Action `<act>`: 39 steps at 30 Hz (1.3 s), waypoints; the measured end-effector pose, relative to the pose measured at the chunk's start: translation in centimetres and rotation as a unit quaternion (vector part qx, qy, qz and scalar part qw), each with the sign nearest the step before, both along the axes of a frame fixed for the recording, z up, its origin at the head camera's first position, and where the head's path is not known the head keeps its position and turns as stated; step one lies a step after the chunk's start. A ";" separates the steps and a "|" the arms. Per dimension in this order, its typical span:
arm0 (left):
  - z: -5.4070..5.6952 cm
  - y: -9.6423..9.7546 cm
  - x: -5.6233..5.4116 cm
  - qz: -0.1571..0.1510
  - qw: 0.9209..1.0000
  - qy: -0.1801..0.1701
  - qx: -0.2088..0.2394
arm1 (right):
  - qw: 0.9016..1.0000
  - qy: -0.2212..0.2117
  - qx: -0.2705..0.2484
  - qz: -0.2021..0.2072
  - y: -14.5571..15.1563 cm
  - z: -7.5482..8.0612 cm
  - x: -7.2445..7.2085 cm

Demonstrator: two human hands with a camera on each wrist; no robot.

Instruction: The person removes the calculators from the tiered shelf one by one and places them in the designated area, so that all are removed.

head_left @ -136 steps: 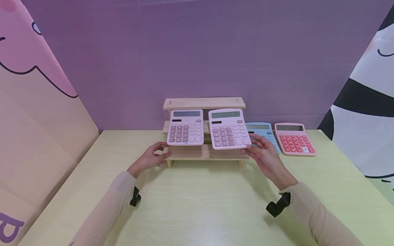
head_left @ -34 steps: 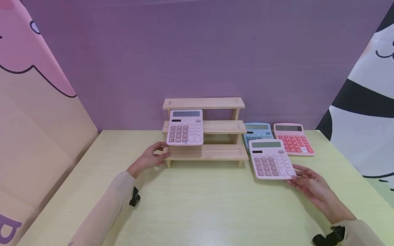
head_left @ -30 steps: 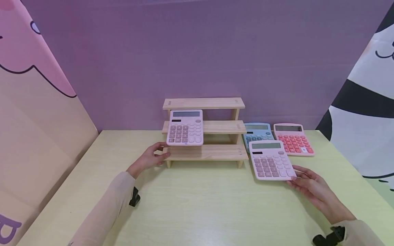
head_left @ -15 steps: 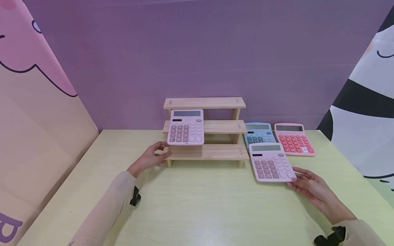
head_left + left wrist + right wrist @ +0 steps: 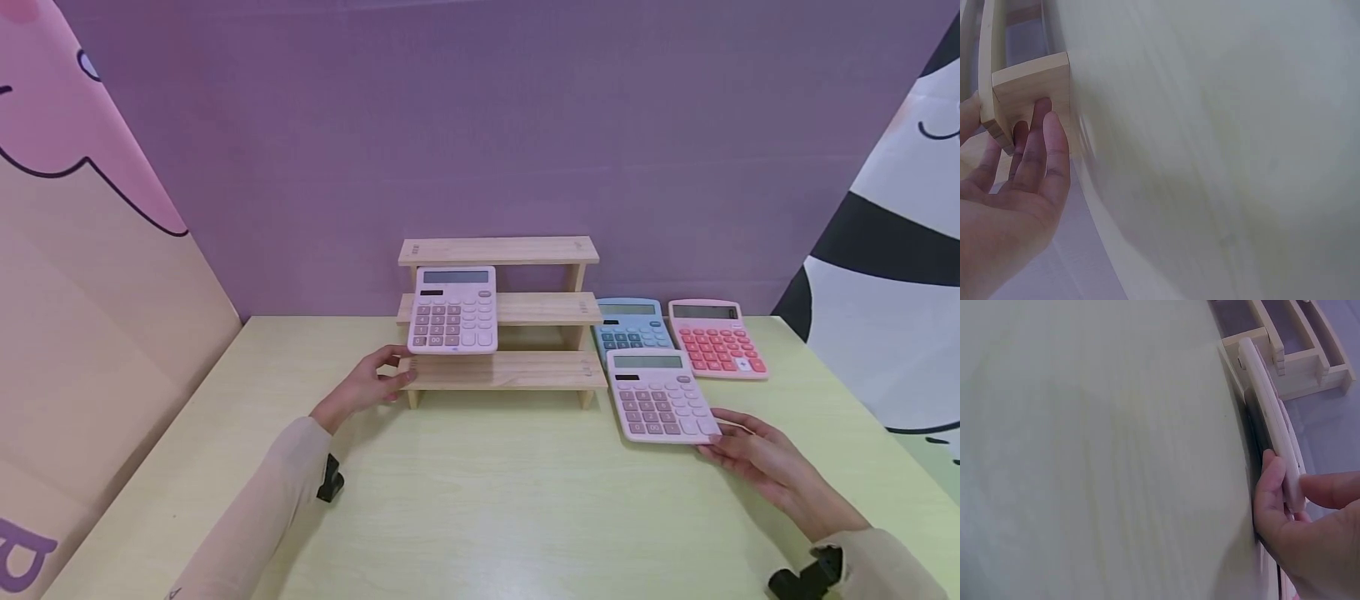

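Note:
A three-tier wooden stand (image 5: 502,371) stands at the back of the table. My left hand (image 5: 363,387) grips the left end of its lowest board; in the left wrist view the fingers (image 5: 1034,150) reach beneath it. One pale pink calculator (image 5: 453,310) leans on the stand's left half. My right hand (image 5: 772,467) pinches a second pale pink calculator (image 5: 663,400) at its lower right corner. The right wrist view shows the thumb over this calculator (image 5: 1275,425) and fingers below it. Its upper end covers part of a blue calculator (image 5: 632,327).
A pink calculator with red keys (image 5: 717,340) lies right of the blue one, on the pale wooden table (image 5: 480,500). Behind the stand rises a purple backdrop (image 5: 495,125). Printed cartoon panels (image 5: 892,250) flank the table on both sides.
My right hand has moved the second pale pink calculator off the stand's right half, rightward and nearer me, then slightly lower. My left hand and the first calculator have stayed in place.

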State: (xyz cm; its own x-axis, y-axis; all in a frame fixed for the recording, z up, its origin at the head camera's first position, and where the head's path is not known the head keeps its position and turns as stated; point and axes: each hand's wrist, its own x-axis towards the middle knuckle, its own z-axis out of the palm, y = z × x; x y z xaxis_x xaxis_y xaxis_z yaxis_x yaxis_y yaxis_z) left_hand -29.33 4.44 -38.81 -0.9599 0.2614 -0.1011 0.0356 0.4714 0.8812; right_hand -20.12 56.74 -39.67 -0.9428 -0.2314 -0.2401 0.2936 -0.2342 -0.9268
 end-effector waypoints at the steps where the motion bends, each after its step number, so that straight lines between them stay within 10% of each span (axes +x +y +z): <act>1: 0.0 0.0 0.0 0.001 1.000 0.000 -0.001 | 1.000 0.001 0.006 0.000 0.0 0.0 0.0; 18: -0.3 -0.1 -0.1 -0.004 1.000 -0.006 0.011 | 0.992 -0.010 0.122 -0.006 -0.6 0.5 -0.2; 39: -0.2 -0.1 0.0 -0.009 1.000 0.001 0.015 | 0.945 0.029 0.324 -0.010 -1.5 1.0 -0.5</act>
State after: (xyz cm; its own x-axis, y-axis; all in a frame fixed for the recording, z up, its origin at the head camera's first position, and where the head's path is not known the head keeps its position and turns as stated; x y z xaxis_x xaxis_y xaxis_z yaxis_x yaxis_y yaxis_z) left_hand -29.33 4.31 -38.98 -0.9552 0.2815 -0.0912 0.0456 0.4445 0.8946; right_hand -20.66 55.20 -38.67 -0.9611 -0.0355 -0.2739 0.2399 0.3840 -0.8916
